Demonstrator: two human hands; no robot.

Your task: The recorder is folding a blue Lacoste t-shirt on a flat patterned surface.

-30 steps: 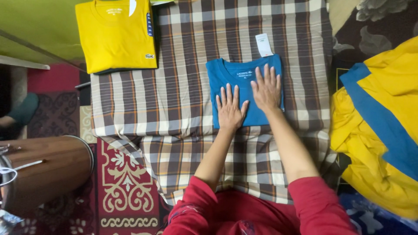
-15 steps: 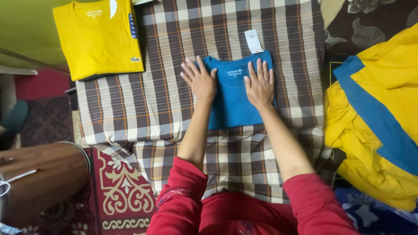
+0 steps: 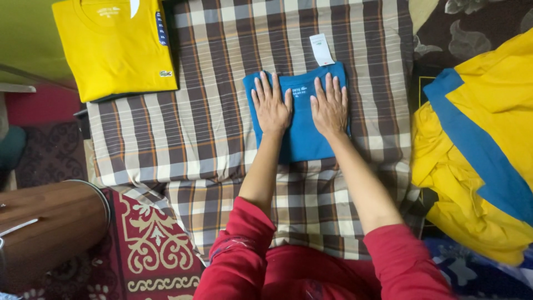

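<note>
Brown and white checked cloth (image 3: 166, 139) covers the work surface, and one red patterned rug (image 3: 150, 244) lies under its lower left corner. One folded blue shirt (image 3: 302, 139) lies near the middle of the cloth, a little toward 1 o'clock, with one white tag (image 3: 322, 49) at its top edge. Two hands press flat on it, fingers spread wide and holding nothing: the left hand (image 3: 272, 105) on its left half, the right hand (image 3: 330, 106) on its right half. One folded yellow shirt (image 3: 114, 47) lies at 10 o'clock, well apart, partly over the cloth edge. One heap of yellow and blue fabric (image 3: 477, 144) sits at 3 o'clock, just beside the cloth edge. One wooden drum (image 3: 50, 222) stands at 8 o'clock. Bare cloth lies open between the two shirts and below the blue one.
</note>
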